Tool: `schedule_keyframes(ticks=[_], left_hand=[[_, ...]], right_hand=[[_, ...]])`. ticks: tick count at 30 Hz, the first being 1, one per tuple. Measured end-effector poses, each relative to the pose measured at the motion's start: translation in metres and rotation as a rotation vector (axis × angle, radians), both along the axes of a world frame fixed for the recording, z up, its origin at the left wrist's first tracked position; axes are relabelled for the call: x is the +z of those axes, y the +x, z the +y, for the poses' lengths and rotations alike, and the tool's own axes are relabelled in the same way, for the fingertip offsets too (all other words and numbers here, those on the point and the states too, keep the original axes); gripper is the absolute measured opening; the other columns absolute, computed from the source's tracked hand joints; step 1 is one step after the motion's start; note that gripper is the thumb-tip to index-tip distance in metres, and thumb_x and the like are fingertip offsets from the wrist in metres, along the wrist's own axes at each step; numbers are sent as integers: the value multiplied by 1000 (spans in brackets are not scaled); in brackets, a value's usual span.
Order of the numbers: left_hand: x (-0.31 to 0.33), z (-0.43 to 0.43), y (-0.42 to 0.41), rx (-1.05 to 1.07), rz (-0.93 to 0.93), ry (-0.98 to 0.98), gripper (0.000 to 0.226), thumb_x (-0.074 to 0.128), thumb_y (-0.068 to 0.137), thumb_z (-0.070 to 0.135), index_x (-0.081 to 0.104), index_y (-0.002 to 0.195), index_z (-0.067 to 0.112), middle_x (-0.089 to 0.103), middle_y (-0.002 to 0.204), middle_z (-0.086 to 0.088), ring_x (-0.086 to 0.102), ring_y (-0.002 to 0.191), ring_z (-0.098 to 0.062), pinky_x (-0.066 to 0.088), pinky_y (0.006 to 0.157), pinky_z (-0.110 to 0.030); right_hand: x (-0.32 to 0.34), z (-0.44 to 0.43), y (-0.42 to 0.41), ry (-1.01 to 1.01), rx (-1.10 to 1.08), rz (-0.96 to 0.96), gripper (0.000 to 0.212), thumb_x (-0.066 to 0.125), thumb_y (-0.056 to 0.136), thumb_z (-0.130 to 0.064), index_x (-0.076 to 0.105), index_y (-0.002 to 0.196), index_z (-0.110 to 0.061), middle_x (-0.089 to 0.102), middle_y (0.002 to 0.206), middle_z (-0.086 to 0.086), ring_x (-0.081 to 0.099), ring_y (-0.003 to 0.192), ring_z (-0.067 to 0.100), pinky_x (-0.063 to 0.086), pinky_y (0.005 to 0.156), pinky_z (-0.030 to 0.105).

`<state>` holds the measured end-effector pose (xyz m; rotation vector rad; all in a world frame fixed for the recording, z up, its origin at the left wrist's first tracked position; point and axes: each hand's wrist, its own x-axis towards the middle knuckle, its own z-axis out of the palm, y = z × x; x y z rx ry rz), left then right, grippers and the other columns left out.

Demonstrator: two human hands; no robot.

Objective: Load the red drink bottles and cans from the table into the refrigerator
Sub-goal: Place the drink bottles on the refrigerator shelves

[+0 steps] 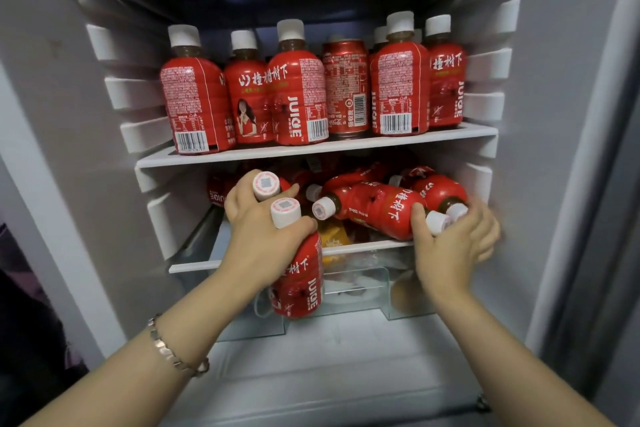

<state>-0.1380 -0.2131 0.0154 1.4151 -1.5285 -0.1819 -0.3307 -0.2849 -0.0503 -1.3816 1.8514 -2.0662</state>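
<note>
**Two handfuls at a crowded lower shelf**

Inside the open white refrigerator (52, 80), a row of upright red plastic juice bottles with white caps (298, 94) filled the front edge of the upper shelf (346, 147). One red aluminium cola can (344, 87) stood among them, right of centre.

Below, at the left end of the lower shelf (367, 246), the left hand (258, 229) was curled round the necks of a pair of red bottles (301, 281). One bottle pointed in over the shelf. The other hung in front of the shelf's front edge, above the clear plastic drawer (363, 288).

From the middle to the right end of that shelf lay a loose pile of red bottles on their sides (377, 208), their caps towards the front edge. At the right end, the right hand (453, 246) had its thumb on one lying bottle and its fingers wrapped about two white-capped necks (438, 221). Blur hid the exact hold.

The hanging bottle looked the weakest point. It was held by the neck alone in a hand already full, so it could slip and drop onto the drawer. The pile was the second risk. Round bottles stacked on their sides could roll off the front edge when the right hand let go, or when more were pushed in from the left. A hard shove could also jam bottles against the shelf above.
</note>
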Motion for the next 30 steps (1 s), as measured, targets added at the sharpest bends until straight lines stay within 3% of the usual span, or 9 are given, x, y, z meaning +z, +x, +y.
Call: schedule_keyframes(ticks=[3, 6, 9, 11, 14, 19, 24, 27, 30], left_hand=[[0, 13, -1, -24, 127, -74, 49, 68, 69, 30, 51, 111, 47, 33, 133, 16, 20, 104, 7, 19, 92, -7], [-1, 28, 4, -20, 231, -60, 72, 65, 55, 38, 48, 125, 33, 39, 108, 42, 23, 107, 9, 22, 80, 8], [-4, 49, 4, -150, 351, -1, 62, 64, 45, 42, 39, 101, 51, 63, 101, 31, 38, 128, -13, 36, 104, -32], [-9, 61, 2, -165, 326, -21, 52, 64, 47, 43, 43, 91, 62, 60, 114, 20, 43, 127, -18, 40, 103, -40], [-25, 74, 1, -46, 188, -47, 41, 63, 54, 43, 57, 93, 56, 29, 118, 39, 28, 119, 16, 35, 89, -5], [-44, 86, -4, 37, 62, -8, 48, 60, 59, 37, 60, 106, 46, 23, 116, 31, 25, 112, 18, 29, 91, -13], [-51, 87, 1, 47, 154, 192, 32, 59, 59, 64, 52, 90, 64, 23, 97, 43, 27, 115, -5, 37, 98, -30], [-59, 79, 6, 58, 114, 361, 8, 46, 78, 71, 43, 70, 73, 35, 114, 19, 28, 121, -18, 27, 101, -33], [-70, 67, 20, 81, 84, 418, 31, 22, 83, 74, 47, 70, 63, 46, 136, 1, 31, 132, -29, 20, 111, -45]], right_hand=[[9, 4, -4, 100, -71, 49, 73, 70, 78, -43, 44, 128, 3, 35, 138, 23, 27, 131, 40, 19, 107, 48], [14, 28, 4, -171, 13, 173, 63, 68, 77, -39, 51, 121, 2, 36, 133, 23, 29, 128, 32, 22, 108, 40], [11, 59, 21, -483, 615, 378, 50, 55, 82, -47, 56, 112, -7, 47, 116, 10, 41, 115, 6, 35, 100, 21], [15, 80, 35, -260, 1090, 453, 58, 58, 74, -65, 46, 122, -35, 48, 119, -8, 46, 112, -4, 42, 95, 19], [7, 96, 56, 158, 1356, 479, 93, 80, 48, -57, 24, 122, -63, 40, 129, -29, 45, 119, -6, 47, 96, 23], [-6, 99, 66, 179, 1470, 384, 92, 90, 50, -22, 35, 112, -63, 50, 118, -35, 53, 110, -8, 48, 79, 8], [-15, 100, 69, 228, 1478, 378, 80, 84, 49, -35, 41, 110, -61, 53, 112, -37, 56, 104, -9, 49, 76, 8], [-34, 90, 69, 257, 1410, 338, 78, 87, 51, -28, 42, 108, -58, 54, 108, -36, 58, 100, -10, 51, 77, 11], [-56, 79, 64, 288, 1298, 246, 81, 89, 50, -27, 42, 107, -57, 55, 106, -35, 55, 100, -14, 48, 72, 5]])
